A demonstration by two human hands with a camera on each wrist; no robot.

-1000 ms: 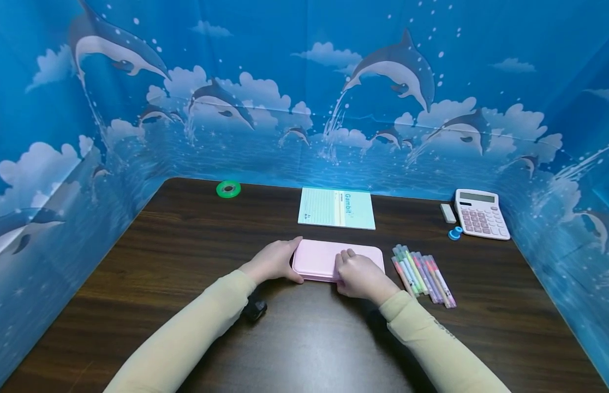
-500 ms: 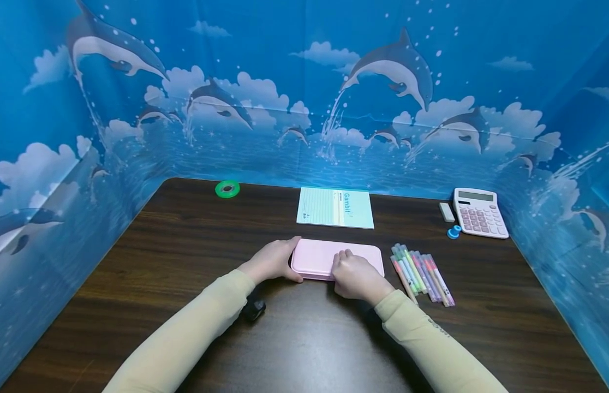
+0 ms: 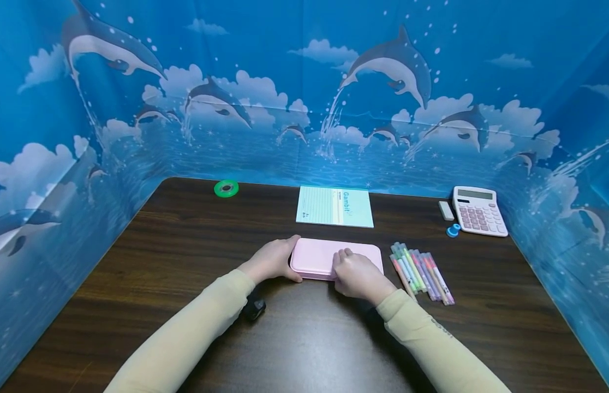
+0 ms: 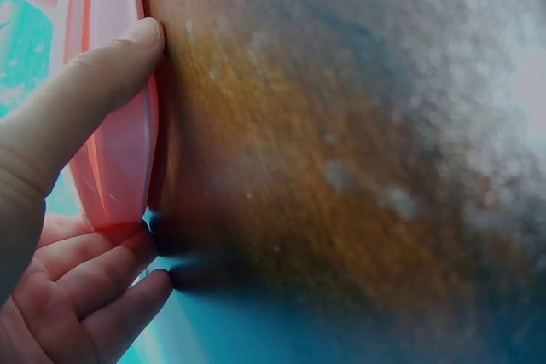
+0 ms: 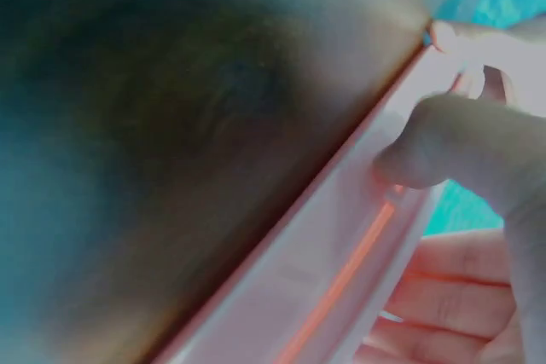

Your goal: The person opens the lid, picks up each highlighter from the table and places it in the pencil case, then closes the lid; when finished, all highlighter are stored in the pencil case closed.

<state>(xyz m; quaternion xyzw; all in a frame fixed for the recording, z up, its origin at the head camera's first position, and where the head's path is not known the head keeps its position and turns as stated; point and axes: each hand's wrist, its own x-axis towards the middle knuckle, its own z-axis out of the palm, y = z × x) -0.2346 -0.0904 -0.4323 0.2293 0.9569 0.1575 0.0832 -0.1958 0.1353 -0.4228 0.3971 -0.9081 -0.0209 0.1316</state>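
A closed pink pencil case (image 3: pixel 316 254) lies flat at the middle of the table. My left hand (image 3: pixel 272 261) holds its left end; in the left wrist view the thumb (image 4: pixel 115 61) lies along the front side and the fingers (image 4: pixel 107 274) bend round the end. On the front edge, right of centre, my right hand (image 3: pixel 358 277) grips the case with fingers curled over the lid. The right wrist view shows that thumb (image 5: pixel 426 147) pressed to the front side, right at an orange line along the seam (image 5: pixel 341 283).
Several pastel markers (image 3: pixel 422 273) lie right of the case. Behind it is a mint notebook (image 3: pixel 334 207). A green tape roll (image 3: pixel 226 189) sits at the back left. At the back right are a calculator (image 3: pixel 480 212), a white eraser (image 3: pixel 446 210) and a small blue object (image 3: pixel 453 230).
The right hand has shifted very slightly left along the front of the pencil case. The left hand keeps its hold, and the lid stays closed.
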